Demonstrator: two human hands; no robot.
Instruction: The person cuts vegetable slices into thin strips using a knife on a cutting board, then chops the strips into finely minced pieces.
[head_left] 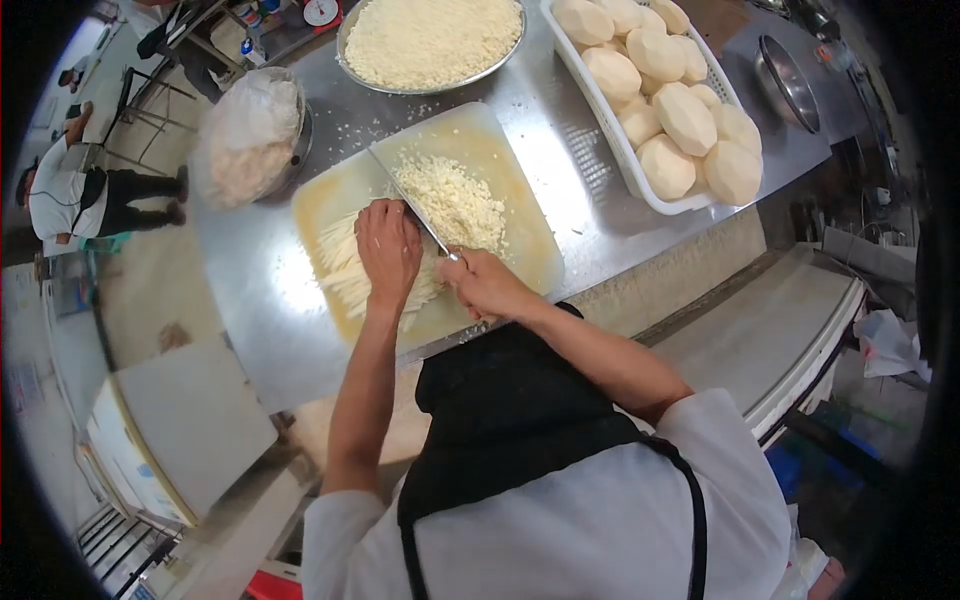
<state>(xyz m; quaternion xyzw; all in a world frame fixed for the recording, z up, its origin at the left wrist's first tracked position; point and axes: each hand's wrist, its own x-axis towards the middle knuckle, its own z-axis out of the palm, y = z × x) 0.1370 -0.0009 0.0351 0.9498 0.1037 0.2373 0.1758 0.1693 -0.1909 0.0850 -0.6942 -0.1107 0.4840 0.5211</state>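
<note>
My right hand (490, 284) grips the handle of a knife (415, 208), whose long blade slants up and left across the cutting board (535, 230). Curled fingers of my left hand (388, 245) press on a pile of pale vegetable strips (345, 262), close beside the blade. On the blade's far side lies a heap of finely chopped pale pieces (455, 203). The yellowed board rests on a metal table, and small crumbs are scattered around it.
A wide bowl of chopped pale bits (432, 42) stands behind the board. White basket (640, 175) holds peeled round root vegetables (686, 118). A plastic-covered container (252, 135) sits left, a metal bowl (787, 82) far right. Another person (75, 200) stands across the floor.
</note>
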